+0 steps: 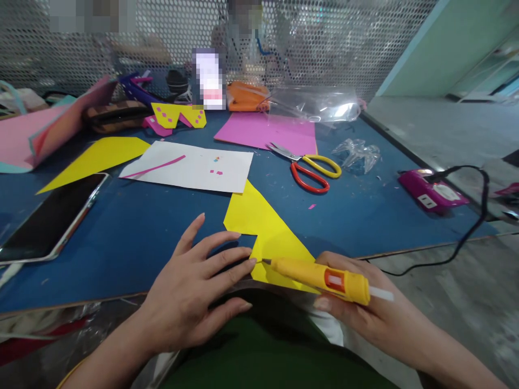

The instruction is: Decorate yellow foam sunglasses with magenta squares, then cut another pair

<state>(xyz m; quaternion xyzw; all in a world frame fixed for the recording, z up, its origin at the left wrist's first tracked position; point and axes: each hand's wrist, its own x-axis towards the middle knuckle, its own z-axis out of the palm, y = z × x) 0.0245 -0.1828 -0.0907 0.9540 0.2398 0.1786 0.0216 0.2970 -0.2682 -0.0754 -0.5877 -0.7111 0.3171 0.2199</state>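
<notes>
Near the table's front edge lies a cut piece of yellow paper [275, 232] with a notch on its left side. My left hand [198, 281] rests at that notch, fingers spread, the fingertips touching the paper's edge. A yellow hot glue gun [304, 268] is in my right hand [365, 292], with a white glue stick poking out of its back end. The gun's metal nozzle points left, close to my left fingertips, over the paper. My right palm and some fingers are partly hidden behind the gun.
Beyond are white paper [186, 183] with pink scraps, red-and-yellow-handled scissors [304, 165], pink paper [267, 132] and a decorated yellow mask [178, 115]. A phone [52, 221] lies left; a purple power socket [432, 189] with a black cord sits right. Perforated metal [324, 48] stands behind.
</notes>
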